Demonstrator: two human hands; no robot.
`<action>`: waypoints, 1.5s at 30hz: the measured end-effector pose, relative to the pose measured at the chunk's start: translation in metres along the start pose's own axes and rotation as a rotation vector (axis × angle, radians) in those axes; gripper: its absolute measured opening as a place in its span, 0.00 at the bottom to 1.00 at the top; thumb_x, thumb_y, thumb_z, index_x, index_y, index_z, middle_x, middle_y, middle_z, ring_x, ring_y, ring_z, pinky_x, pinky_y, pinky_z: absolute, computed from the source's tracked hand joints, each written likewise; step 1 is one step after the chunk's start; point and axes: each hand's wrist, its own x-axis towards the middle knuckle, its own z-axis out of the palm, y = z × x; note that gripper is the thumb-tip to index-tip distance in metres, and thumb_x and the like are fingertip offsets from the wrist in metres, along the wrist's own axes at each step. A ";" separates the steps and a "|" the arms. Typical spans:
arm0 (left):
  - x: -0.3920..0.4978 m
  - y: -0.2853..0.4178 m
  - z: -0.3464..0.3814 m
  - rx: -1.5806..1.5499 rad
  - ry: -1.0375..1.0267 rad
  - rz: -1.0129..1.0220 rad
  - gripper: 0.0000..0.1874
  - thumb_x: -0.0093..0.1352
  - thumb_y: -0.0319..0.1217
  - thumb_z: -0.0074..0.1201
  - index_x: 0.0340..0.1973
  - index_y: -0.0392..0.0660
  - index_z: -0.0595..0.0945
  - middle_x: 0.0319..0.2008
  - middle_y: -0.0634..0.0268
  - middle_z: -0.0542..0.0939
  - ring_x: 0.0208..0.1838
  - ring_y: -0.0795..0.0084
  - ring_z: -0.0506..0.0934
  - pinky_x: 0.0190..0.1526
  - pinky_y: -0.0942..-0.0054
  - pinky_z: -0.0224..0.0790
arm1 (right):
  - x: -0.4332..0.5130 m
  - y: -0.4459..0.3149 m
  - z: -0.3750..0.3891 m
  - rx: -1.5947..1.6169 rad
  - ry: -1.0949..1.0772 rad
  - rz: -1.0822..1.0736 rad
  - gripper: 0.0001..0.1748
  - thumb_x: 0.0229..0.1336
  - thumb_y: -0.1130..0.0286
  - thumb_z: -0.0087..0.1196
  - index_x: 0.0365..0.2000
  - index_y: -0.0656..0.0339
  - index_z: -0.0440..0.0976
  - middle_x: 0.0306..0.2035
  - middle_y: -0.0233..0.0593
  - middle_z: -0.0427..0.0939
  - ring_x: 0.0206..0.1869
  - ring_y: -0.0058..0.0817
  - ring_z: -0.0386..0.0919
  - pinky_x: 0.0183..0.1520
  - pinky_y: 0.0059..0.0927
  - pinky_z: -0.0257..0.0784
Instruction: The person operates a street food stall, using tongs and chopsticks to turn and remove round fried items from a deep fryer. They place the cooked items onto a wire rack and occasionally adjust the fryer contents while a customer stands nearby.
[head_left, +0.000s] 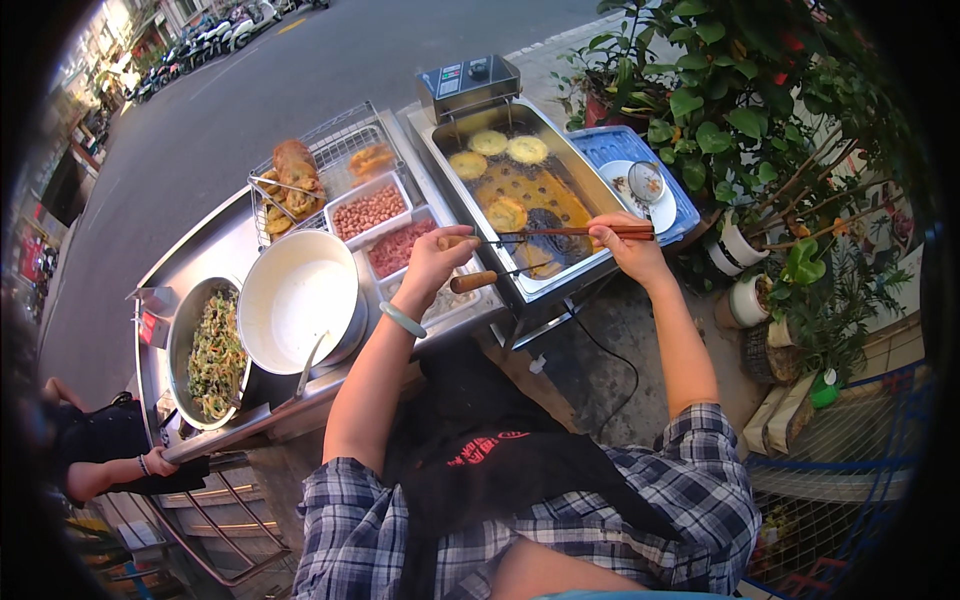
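Observation:
My left hand (435, 262) grips the wooden handle (459, 241) of a metal-rod frying tool over the near end of a steel deep fryer (576, 157). In my right hand (631, 249) is a pair of reddish-brown chopsticks (577, 231), pointing left across the oil toward the tool's rod. A second wooden-handled tool (474, 282) lies over the fryer's near rim, its rod reaching into the oil. Several round fritters sit in the oil, among them a pale one (527, 149) at the far end and a golden one (505, 214) nearer me.
Left of the fryer are a wire rack (341, 142) with fried food, a tub of peanuts (369, 211), a tub of pinkish minced filling (401, 246), a white-lined pot (300, 300) and a bowl of chopped vegetables (214, 352). A plate with a strainer (645, 180) stands right. Another person's hand (160, 461) touches the cart.

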 end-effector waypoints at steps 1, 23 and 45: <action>0.001 -0.001 0.000 -0.017 -0.007 0.007 0.21 0.70 0.30 0.66 0.56 0.33 0.82 0.33 0.72 0.81 0.35 0.83 0.76 0.39 0.80 0.71 | 0.002 0.003 0.003 0.025 -0.002 -0.032 0.12 0.65 0.65 0.66 0.38 0.65 0.85 0.36 0.37 0.85 0.34 0.23 0.82 0.40 0.26 0.76; 0.030 0.017 0.015 -0.077 -0.132 0.186 0.12 0.73 0.29 0.64 0.49 0.38 0.83 0.48 0.65 0.84 0.50 0.78 0.80 0.56 0.75 0.73 | -0.092 -0.007 -0.016 -0.072 0.372 -0.044 0.18 0.71 0.60 0.59 0.45 0.69 0.83 0.38 0.38 0.83 0.34 0.23 0.84 0.39 0.22 0.79; -0.013 0.071 0.007 0.412 -0.519 0.635 0.07 0.67 0.22 0.66 0.36 0.40 0.81 0.56 0.60 0.84 0.77 0.51 0.65 0.72 0.58 0.64 | -0.125 -0.001 0.020 -0.039 0.631 -0.121 0.16 0.71 0.64 0.59 0.44 0.71 0.81 0.43 0.44 0.82 0.36 0.29 0.86 0.40 0.26 0.83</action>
